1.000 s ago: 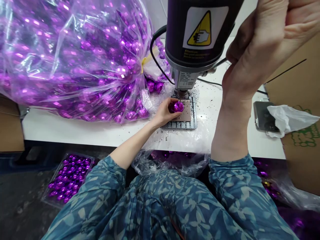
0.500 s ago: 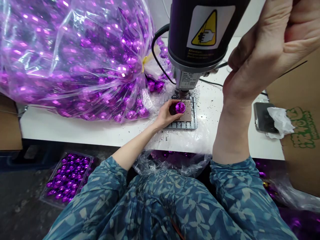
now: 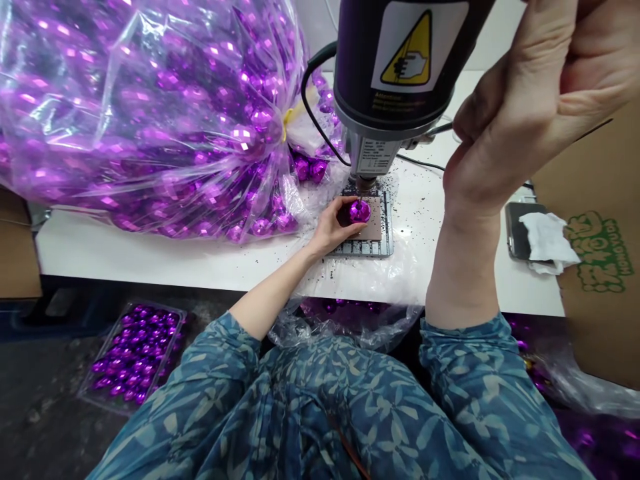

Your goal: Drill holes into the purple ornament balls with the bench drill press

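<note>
My left hand pinches a shiny purple faceted ball between thumb and fingers. The ball rests on a brown board that lies on the slotted metal base of a bench drill. Right above the ball is the drill's chuck, with a thin bit reaching down to the ball's top. The black drill motor carries a yellow warning label. At the upper right, my right hand is raised beside the motor with curled fingers. What it grips is hidden.
A large clear bag of purple balls fills the left of the white table. Dark shavings lie around the base. A phone under white tissue and a cardboard box are at right. A tray of balls sits lower left.
The white tissue has shifted left over more of the phone. The whole view has moved slightly. Both hands keep nearly the same pose, and the ball stays under the bit.
</note>
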A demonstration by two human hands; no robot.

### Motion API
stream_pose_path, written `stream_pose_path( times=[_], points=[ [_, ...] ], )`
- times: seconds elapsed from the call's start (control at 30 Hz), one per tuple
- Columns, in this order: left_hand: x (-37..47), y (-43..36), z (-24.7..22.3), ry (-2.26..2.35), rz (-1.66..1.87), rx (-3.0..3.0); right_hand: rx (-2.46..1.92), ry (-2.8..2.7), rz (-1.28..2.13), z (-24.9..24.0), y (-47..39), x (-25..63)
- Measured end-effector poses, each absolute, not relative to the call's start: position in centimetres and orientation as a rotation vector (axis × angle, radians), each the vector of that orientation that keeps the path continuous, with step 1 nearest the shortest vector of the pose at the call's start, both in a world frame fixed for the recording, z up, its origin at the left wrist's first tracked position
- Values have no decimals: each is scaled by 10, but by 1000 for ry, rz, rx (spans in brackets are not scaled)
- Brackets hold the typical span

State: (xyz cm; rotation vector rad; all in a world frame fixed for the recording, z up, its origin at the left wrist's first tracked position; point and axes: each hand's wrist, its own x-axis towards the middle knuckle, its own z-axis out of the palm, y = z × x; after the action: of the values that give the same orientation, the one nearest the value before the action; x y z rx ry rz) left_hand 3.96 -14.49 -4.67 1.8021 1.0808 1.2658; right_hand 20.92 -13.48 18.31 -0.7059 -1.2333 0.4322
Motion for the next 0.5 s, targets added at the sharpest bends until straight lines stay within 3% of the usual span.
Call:
stream_pose_path(
  times=[0.1, 0.5],
  points=[
    [40, -145, -47, 1109, 1255, 1800, -596, -1117, 218, 179, -142, 204],
    [41, -149, -40, 1132, 1234, 1779, -481, -1045, 62, 141, -147, 196]
  ],
)
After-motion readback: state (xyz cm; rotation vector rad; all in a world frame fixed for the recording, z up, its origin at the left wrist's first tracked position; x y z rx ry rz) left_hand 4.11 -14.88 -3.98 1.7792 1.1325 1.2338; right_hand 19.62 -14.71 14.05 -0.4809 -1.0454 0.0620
